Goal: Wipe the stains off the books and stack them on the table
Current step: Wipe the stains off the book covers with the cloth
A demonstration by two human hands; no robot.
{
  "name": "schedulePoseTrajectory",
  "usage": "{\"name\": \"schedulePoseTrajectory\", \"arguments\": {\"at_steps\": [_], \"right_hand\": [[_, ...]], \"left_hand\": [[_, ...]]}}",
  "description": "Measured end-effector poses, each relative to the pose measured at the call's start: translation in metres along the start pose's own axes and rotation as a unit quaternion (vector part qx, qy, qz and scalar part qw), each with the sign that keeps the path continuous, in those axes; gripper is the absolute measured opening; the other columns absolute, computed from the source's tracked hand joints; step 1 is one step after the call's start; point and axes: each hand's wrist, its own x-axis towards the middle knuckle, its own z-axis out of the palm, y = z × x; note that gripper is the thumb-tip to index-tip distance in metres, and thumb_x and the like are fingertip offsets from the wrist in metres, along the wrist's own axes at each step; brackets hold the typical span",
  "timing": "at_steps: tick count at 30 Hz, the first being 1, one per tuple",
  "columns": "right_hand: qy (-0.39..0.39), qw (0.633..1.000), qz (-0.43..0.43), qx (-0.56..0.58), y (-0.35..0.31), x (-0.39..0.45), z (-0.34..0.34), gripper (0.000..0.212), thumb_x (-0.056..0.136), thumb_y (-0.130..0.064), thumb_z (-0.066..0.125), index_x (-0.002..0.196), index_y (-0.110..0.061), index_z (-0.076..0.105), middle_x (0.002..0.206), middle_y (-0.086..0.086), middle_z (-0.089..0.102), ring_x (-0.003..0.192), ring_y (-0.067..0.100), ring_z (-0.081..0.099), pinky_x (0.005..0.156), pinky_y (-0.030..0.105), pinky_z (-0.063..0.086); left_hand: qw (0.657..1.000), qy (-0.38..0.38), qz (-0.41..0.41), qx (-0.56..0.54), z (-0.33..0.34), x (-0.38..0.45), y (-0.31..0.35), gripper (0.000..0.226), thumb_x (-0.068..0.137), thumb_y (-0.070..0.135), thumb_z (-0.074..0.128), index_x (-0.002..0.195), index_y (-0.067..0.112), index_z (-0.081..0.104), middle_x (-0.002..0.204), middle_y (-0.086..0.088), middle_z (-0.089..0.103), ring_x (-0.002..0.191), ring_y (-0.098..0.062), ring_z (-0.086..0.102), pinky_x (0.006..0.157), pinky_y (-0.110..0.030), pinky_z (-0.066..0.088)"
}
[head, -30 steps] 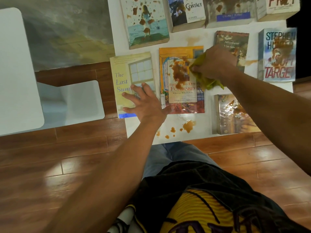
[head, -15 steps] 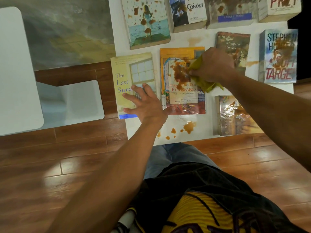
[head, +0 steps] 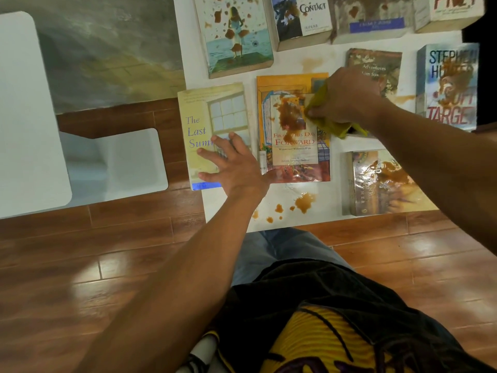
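White table point(head: 326, 216), seen from above, with books laid flat across it, covers up, most splashed with brown stains. Centre: orange book "From This Day Forward" point(head: 294, 157), a large brown stain point(head: 290, 114) on the upper part of its cover. Right hand point(head: 347, 96) grips a bunched yellow-green cloth point(head: 332, 125), fingers curled round it, and presses it on the upper right of the orange book, right beside the stain; a tail of cloth hangs past the book's right edge onto the table. Left hand point(head: 234, 165) lies flat, fingers straight and spread, on the lower right part of the pale yellow book "The Last Summer" point(head: 209, 114), which sits just left of the orange book and overhangs the table's left edge; its cover shows no visible stains. Thumb of the left hand reaches toward the lower left corner of the orange book; contact cannot be told. Brown drips point(head: 304, 203) on the bare table near its front edge, below the orange book. Right of those, a glossy stained book point(head: 376, 184) at the front right corner. Behind the right hand, "The Adventures of Tom Sawyer" point(head: 376, 63), partly hidden by the hand. Far right, a Stephen Hunter paperback point(head: 447, 84) smeared brown. Back row: a seaside-cover book point(head: 236, 36) spotted with stains, "Contact" point(head: 304, 20), two more cut off by the frame. Wooden floor point(head: 80, 265) below; white furniture point(head: 27, 117) to the left.
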Motion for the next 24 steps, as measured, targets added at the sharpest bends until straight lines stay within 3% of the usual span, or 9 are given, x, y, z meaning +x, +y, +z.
{"name": "schedulePoseTrajectory", "arguments": {"at_steps": [4, 8, 10, 13, 16, 18, 21, 24], "right_hand": [[0.043, 0.999, 0.016, 0.012, 0.002, 0.001, -0.002, 0.074, 0.079, -0.063, 0.072, 0.120, -0.003, 0.057, 0.108, 0.015, 0.060, 0.105, 0.038, 0.062, 0.077, 0.042, 0.050], [-0.010, 1.000, -0.013, 0.001, -0.001, -0.003, 0.000, 0.081, 0.074, -0.067, 0.074, 0.122, -0.005, 0.053, 0.098, 0.010, 0.047, 0.108, 0.037, 0.058, 0.073, 0.042, 0.042], [0.000, 1.000, -0.001, 0.008, 0.002, -0.001, -0.003, 0.077, 0.074, -0.066, 0.075, 0.119, -0.006, 0.056, 0.101, 0.011, 0.053, 0.107, 0.036, 0.059, 0.072, 0.041, 0.040], [0.025, 1.000, 0.002, 0.005, 0.000, -0.005, -0.002, 0.076, 0.077, -0.066, 0.072, 0.120, -0.006, 0.057, 0.108, 0.015, 0.059, 0.105, 0.036, 0.061, 0.070, 0.041, 0.040], [-0.020, 0.999, -0.035, -0.013, -0.001, -0.014, 0.001, 0.076, 0.074, -0.067, 0.074, 0.117, -0.006, 0.056, 0.095, 0.008, 0.051, 0.095, 0.031, 0.057, 0.068, 0.039, 0.041], [-0.012, 1.000, -0.014, 0.010, 0.004, -0.013, 0.000, 0.074, 0.072, -0.067, 0.076, 0.112, -0.007, 0.059, 0.094, 0.008, 0.053, 0.089, 0.030, 0.058, 0.067, 0.038, 0.043], [0.018, 0.999, 0.010, 0.033, 0.002, -0.015, 0.002, 0.070, 0.075, -0.064, 0.075, 0.111, -0.006, 0.061, 0.092, 0.007, 0.054, 0.093, 0.032, 0.064, 0.066, 0.037, 0.045], [-0.023, 1.000, -0.019, 0.010, 0.001, -0.018, 0.004, 0.075, 0.073, -0.065, 0.077, 0.114, -0.006, 0.057, 0.092, 0.007, 0.051, 0.093, 0.032, 0.061, 0.068, 0.038, 0.045]], "left_hand": [[1.000, -0.003, -0.002, -0.002, -0.002, -0.001, 0.000, 0.133, 0.072, 0.083, 0.061, 0.156, 0.009, -0.010, 0.163, -0.023, -0.013, 0.145, -0.059, -0.009, 0.107, -0.077, 0.020], [1.000, -0.003, -0.002, 0.004, -0.001, 0.000, 0.000, 0.133, 0.072, 0.083, 0.061, 0.156, 0.008, -0.010, 0.163, -0.023, -0.012, 0.145, -0.059, -0.008, 0.106, -0.077, 0.021], [1.000, -0.004, -0.001, 0.001, -0.001, 0.000, 0.000, 0.134, 0.072, 0.084, 0.061, 0.156, 0.008, -0.011, 0.163, -0.023, -0.012, 0.145, -0.059, -0.008, 0.106, -0.077, 0.021], [1.000, -0.006, -0.005, 0.001, -0.001, 0.000, 0.000, 0.135, 0.071, 0.084, 0.061, 0.156, 0.008, -0.011, 0.162, -0.023, -0.012, 0.145, -0.059, -0.008, 0.106, -0.077, 0.022], [1.000, -0.002, -0.003, 0.000, -0.001, 0.000, 0.001, 0.134, 0.072, 0.084, 0.061, 0.156, 0.008, -0.010, 0.162, -0.024, -0.012, 0.145, -0.059, -0.007, 0.106, -0.077, 0.022], [1.000, -0.002, -0.001, 0.001, -0.001, -0.001, 0.001, 0.133, 0.073, 0.083, 0.060, 0.155, 0.007, -0.010, 0.162, -0.024, -0.013, 0.145, -0.060, -0.007, 0.106, -0.077, 0.022], [1.000, -0.006, -0.002, 0.006, -0.002, -0.001, 0.001, 0.133, 0.073, 0.084, 0.059, 0.155, 0.006, -0.011, 0.162, -0.025, -0.013, 0.144, -0.060, -0.007, 0.106, -0.078, 0.022], [1.000, -0.003, 0.000, 0.006, -0.003, -0.001, 0.001, 0.132, 0.073, 0.083, 0.060, 0.155, 0.006, -0.010, 0.162, -0.024, -0.013, 0.145, -0.060, -0.007, 0.106, -0.077, 0.022]]}}
